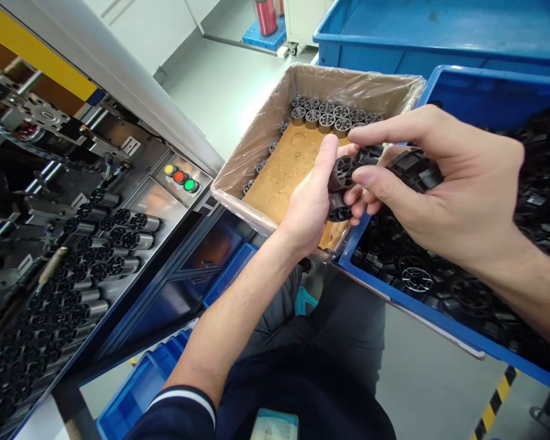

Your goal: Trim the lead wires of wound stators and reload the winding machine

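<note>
Several black spoked parts point(343, 174) held over a box point(348, 82)

The left hand point(308, 211) cups a short stack of the parts above the box's near edge, its fingers curled beneath and its thumb point(329, 153) raised against them. The right hand point(462, 183) reaches in from the side, its fingers point(389, 125) clenched in a pinch on the same stack, and a further ring-shaped part point(415, 171) sits under its palm. Neither hand has released. The stack hangs above the box's tan pad point(293, 168), while metal-sleeved cylinders point(327, 119) stand upright in rows along the far and left walls. Beneath the right hand, a blue bin point(440, 321) is heaped with loose black pieces, and a second bin point(440, 30) lies beyond it. To the left, a machine panel point(160, 211) carries three buttons point(178, 177) beside rows of similar cylinders point(135, 241).

The stack looks like the weak point. It seems to be held by finger pressure alone, so a loosened pinch could drop parts onto the standing rows and topple them. A sleeve or knuckle catching the plastic liner point(256, 146) could also disturb the box.
</note>
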Action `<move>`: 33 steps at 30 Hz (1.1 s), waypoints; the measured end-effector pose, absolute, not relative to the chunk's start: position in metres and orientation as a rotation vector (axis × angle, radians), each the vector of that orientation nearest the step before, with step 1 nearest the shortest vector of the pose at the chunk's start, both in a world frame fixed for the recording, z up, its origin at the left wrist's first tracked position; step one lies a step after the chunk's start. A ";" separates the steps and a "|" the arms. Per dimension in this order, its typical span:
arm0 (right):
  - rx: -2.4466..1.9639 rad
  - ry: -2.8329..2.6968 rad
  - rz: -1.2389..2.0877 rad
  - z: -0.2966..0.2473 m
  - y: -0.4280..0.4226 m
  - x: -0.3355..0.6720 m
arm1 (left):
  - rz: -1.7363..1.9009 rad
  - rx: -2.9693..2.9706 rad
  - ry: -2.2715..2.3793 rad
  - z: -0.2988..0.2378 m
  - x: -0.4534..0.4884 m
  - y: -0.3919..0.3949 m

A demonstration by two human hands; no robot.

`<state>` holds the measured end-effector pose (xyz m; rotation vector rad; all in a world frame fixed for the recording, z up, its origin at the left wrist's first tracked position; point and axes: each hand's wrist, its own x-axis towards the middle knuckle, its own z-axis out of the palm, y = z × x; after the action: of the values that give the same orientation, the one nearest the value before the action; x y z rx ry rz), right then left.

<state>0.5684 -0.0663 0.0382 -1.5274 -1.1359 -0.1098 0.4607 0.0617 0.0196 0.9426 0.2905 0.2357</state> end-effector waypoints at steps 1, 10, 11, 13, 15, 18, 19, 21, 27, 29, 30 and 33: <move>-1.516 -1.114 -0.110 0.037 -0.067 0.568 | 0.229 0.940 0.295 0.021 0.460 0.062; -1.542 -1.097 -0.113 0.039 -0.068 0.563 | 0.294 0.860 0.340 0.021 0.461 0.063; -1.564 -1.109 -0.106 0.039 -0.068 0.563 | 0.306 0.840 0.349 0.019 0.462 0.063; -1.591 -1.146 -0.105 0.041 -0.068 0.565 | 0.310 0.816 0.358 0.016 0.462 0.065; -1.592 -1.194 -0.125 0.042 -0.069 0.567 | 0.311 0.837 0.344 0.013 0.463 0.066; -1.696 -1.251 -0.123 0.043 -0.073 0.569 | 0.333 0.910 0.311 0.008 0.463 0.066; -1.740 -1.246 -0.134 0.043 -0.075 0.569 | 0.344 0.928 0.301 0.007 0.463 0.065; -1.801 -1.237 -0.143 0.045 -0.077 0.569 | 0.361 0.945 0.284 0.005 0.462 0.064; -1.861 -1.280 -0.159 0.052 -0.077 0.571 | 0.336 0.995 0.307 0.008 0.464 0.064; -1.838 -1.262 -0.186 0.054 -0.078 0.574 | 0.331 1.024 0.313 0.008 0.464 0.065; -1.819 -1.257 -0.197 0.054 -0.078 0.575 | 0.340 1.043 0.311 0.008 0.464 0.065; -1.775 -1.272 -0.181 0.055 -0.078 0.575 | 0.390 1.068 0.271 0.002 0.461 0.065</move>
<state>0.5749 -0.0781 0.0551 -1.7747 -1.2719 -0.1808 0.4612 0.0651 0.0021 1.0680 0.2705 0.3904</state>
